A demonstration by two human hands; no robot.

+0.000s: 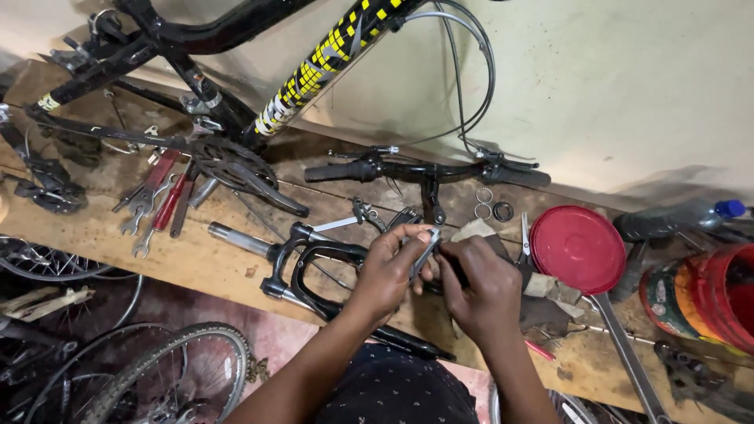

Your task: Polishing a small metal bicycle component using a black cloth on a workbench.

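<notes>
Looking down from your head, you see a spoked bicycle wheel (169,369) lowest in the view, standing beside the desk (196,263) so the work surface stays free. Above it your two hands meet over the desk's near edge. Your left hand (386,271) is curled, thumb and fingertips pinched on a small silver metal part (425,253), which it holds raised off the wood, apparently so the other hand can reach it. Your right hand (481,286) is likewise closed, its fingertips pressed to the same part from the other side; whether it also grips a small tool you cannot tell, since the fingers hide it. Just beneath and left of the hands lies a black suspension fork (302,263), flat on the desk with its steerer tube toward the left. Right of the hands a round red lid (577,249) rests on the wood, with a long spanner (628,361) below it and a red bucket (719,294) at the far right. Farther back a black handlebar (424,170) lies across the desk, three small rings (491,206) just beside its stem. To the left, red-handled tools and spanners (161,206) lie fanned within reach. Farthest off, the black and yellow bicycle frame (314,67) leans against the pale wall, crankset (236,169) down on the desk.
</notes>
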